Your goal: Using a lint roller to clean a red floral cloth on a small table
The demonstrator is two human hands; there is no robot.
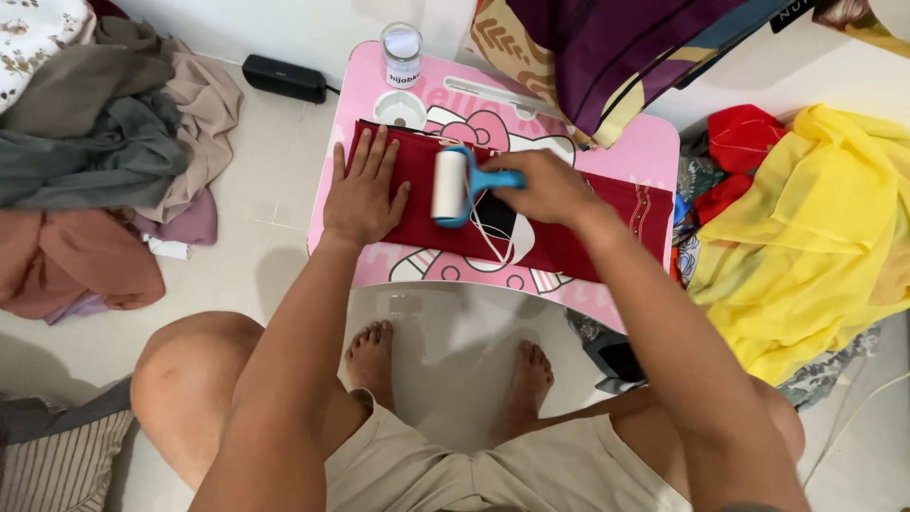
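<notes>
**Maroon cloth under a lint roller**

Clear lidded jar (402, 55) upright at table (654, 142) back edge, contents unclear. Left hand (363, 192) flat, fingers (379, 152) spread apart on maroon cloth (569, 242). Right hand (548, 188) clamped round blue-handled lint roller (449, 185), white roll touching cloth. Cloth folded, stretched lengthwise across pink table.

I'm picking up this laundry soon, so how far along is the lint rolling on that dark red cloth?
Done: the dark red cloth lies folded flat on the pink table. In hand: the left hand pins its end while the right hand runs the lint roller near that end. Left: the stretch to the right, judging by position.
</notes>
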